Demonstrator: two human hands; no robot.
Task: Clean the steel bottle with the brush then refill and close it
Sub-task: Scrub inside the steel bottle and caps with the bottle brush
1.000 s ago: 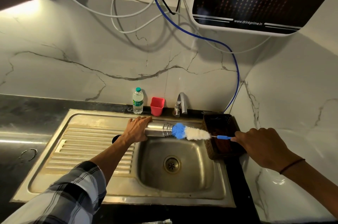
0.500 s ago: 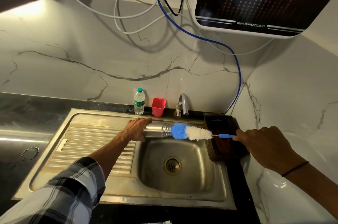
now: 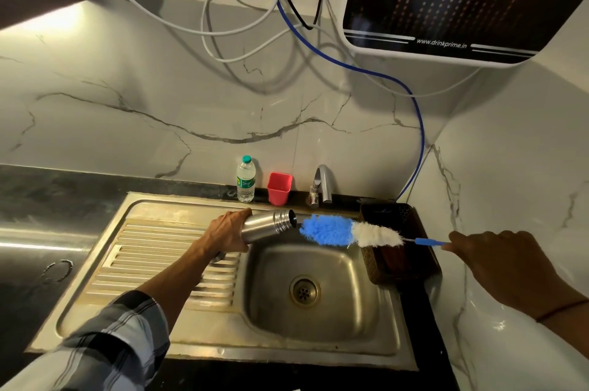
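Checked grey-and-white sleeve (image 3: pixel 105 339) on left arm; thin dark band (image 3: pixel 561 311) around right wrist

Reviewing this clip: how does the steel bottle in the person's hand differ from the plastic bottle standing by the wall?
The steel bottle is opaque bare metal; the plastic bottle is clear with a green label. The steel bottle lies nearly level over the sink, gripped by the left hand; the plastic bottle stands upright, untouched, behind the sink. The steel bottle's mouth is open, facing the bottle brush; the plastic bottle wears a green cap. Both are narrow-necked bottles.
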